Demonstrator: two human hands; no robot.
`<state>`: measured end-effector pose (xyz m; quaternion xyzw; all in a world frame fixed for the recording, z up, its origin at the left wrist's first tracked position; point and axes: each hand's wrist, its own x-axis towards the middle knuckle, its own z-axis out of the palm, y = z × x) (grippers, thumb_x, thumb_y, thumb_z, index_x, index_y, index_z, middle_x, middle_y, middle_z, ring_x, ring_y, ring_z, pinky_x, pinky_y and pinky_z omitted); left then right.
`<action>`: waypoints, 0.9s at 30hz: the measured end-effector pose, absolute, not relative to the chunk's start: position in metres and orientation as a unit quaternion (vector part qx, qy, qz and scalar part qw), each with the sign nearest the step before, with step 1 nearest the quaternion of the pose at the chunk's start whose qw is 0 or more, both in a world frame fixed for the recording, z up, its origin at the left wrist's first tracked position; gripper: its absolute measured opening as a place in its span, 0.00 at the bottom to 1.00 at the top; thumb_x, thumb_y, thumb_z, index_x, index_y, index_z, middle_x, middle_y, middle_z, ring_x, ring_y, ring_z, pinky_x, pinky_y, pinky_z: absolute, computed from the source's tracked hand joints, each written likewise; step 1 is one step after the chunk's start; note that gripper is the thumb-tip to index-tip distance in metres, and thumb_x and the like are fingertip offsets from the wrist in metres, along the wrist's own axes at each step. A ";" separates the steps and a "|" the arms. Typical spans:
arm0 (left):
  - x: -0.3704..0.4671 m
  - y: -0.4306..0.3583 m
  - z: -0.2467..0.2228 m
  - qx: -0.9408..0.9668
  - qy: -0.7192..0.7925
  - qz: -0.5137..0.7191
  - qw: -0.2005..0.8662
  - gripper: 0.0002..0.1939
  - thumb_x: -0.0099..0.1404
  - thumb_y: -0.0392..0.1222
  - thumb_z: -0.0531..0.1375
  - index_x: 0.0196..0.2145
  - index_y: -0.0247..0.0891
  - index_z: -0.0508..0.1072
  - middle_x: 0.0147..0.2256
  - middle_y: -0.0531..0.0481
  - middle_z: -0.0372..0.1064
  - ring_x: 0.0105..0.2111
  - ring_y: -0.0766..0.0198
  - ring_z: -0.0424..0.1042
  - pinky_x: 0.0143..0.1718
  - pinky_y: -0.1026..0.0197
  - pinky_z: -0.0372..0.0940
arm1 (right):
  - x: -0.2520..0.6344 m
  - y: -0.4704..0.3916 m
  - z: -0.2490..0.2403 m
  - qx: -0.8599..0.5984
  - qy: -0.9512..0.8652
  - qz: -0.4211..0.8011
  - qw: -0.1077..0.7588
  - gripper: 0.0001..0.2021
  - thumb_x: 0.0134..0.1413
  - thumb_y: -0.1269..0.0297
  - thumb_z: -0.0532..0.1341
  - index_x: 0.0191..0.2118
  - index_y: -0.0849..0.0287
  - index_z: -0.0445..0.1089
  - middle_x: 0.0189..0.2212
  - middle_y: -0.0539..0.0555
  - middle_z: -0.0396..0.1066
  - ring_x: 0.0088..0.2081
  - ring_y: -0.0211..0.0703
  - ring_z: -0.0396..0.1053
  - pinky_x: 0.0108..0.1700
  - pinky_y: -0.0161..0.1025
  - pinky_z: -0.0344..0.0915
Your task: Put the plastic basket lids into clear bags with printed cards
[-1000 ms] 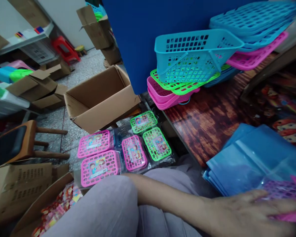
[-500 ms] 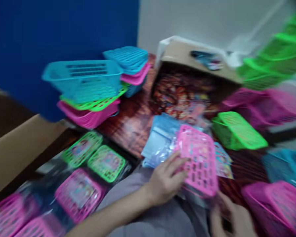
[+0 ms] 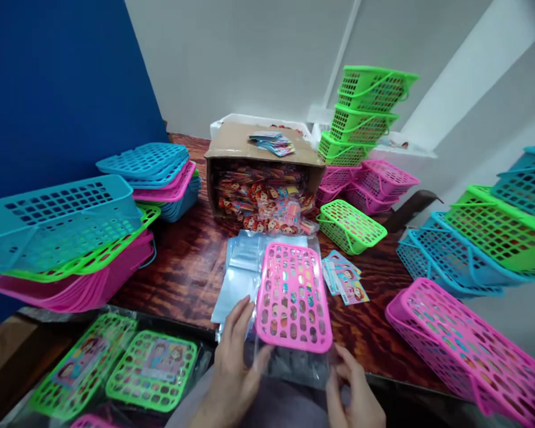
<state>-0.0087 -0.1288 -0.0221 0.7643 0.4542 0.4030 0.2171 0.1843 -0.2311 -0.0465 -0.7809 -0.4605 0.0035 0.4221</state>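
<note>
A pink basket with a perforated lid [image 3: 292, 297] lies in a clear plastic bag [image 3: 294, 365] at the table's front edge. My left hand [image 3: 234, 362] is at the bag's lower left, fingers apart, with the thumb near the basket's corner. At the lower right corner my right hand [image 3: 352, 386] pinches the bag's edge. Under and left of the basket are flat clear bags [image 3: 241, 276]. Printed cards [image 3: 345, 279] lie to its right.
Behind stands an open cardboard box [image 3: 267, 157] of printed packets. Stacked baskets and lids [image 3: 71, 238] fill the left, green baskets [image 3: 365, 119] and blue ones [image 3: 446, 255] the right. Bagged green baskets [image 3: 154, 368] sit at lower left.
The view has swung right and levelled out. The pink basket now sits straighter before me. My left hand has moved from its side to the bag's lower left.
</note>
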 end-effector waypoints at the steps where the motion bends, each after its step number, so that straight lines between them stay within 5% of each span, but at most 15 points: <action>1: -0.008 -0.127 -0.021 0.768 0.451 0.398 0.218 0.33 0.70 0.41 0.58 0.68 0.45 0.48 0.65 0.38 0.51 0.65 0.49 0.55 0.62 0.44 0.61 | 0.185 -0.232 -0.048 -0.780 -0.465 0.012 0.419 0.18 0.66 0.54 0.52 0.53 0.59 0.69 0.33 0.54 0.76 0.33 0.47 0.75 0.40 0.39 0.66; 9: -0.003 -0.118 -0.020 0.808 0.405 0.393 0.169 0.25 0.71 0.37 0.55 0.64 0.48 0.60 0.64 0.41 0.54 0.61 0.53 0.63 0.58 0.49 0.66 | 0.182 -0.230 -0.041 -0.736 -0.519 0.043 0.433 0.20 0.67 0.63 0.53 0.62 0.57 0.60 0.35 0.54 0.74 0.36 0.42 0.75 0.43 0.35 0.68; 13: -0.011 -0.121 -0.018 0.811 0.413 0.371 0.186 0.27 0.71 0.39 0.55 0.65 0.49 0.59 0.65 0.42 0.54 0.62 0.52 0.62 0.58 0.48 0.67 | 0.201 -0.235 -0.027 -0.681 -0.585 0.131 0.420 0.29 0.63 0.70 0.54 0.68 0.52 0.51 0.35 0.50 0.72 0.37 0.39 0.74 0.44 0.33 0.69; 16: -0.035 -0.115 -0.009 0.821 0.404 0.310 0.259 0.33 0.70 0.42 0.56 0.69 0.50 0.50 0.70 0.42 0.46 0.68 0.47 0.52 0.63 0.42 0.60 | 0.235 -0.235 -0.006 -0.637 -0.580 0.247 0.443 0.27 0.58 0.71 0.54 0.63 0.50 0.62 0.43 0.53 0.73 0.43 0.41 0.74 0.47 0.35 0.70; 20: -0.067 -0.093 0.007 0.742 0.408 0.297 0.441 0.30 0.69 0.51 0.56 0.67 0.52 0.57 0.69 0.46 0.51 0.67 0.44 0.54 0.63 0.39 0.57 | 0.270 -0.205 0.018 -0.684 -0.424 0.304 0.509 0.17 0.60 0.55 0.58 0.51 0.53 0.74 0.48 0.56 0.74 0.49 0.50 0.73 0.54 0.44 0.68; 23: -0.060 -0.078 0.017 0.606 0.469 0.327 0.553 0.29 0.68 0.58 0.55 0.64 0.49 0.64 0.66 0.46 0.58 0.64 0.45 0.60 0.64 0.40 0.56 | 0.262 -0.165 0.016 -0.674 -0.310 0.386 0.549 0.31 0.52 0.42 0.64 0.57 0.56 0.69 0.54 0.60 0.72 0.54 0.56 0.70 0.58 0.51 0.65; 27: -0.021 -0.074 0.020 0.548 0.481 0.325 0.603 0.36 0.65 0.62 0.58 0.66 0.45 0.59 0.67 0.46 0.55 0.68 0.49 0.52 0.68 0.43 0.48 | 0.238 -0.122 -0.007 -0.655 -0.258 0.397 0.589 0.37 0.44 0.38 0.67 0.56 0.56 0.70 0.59 0.58 0.67 0.60 0.54 0.64 0.60 0.47 0.64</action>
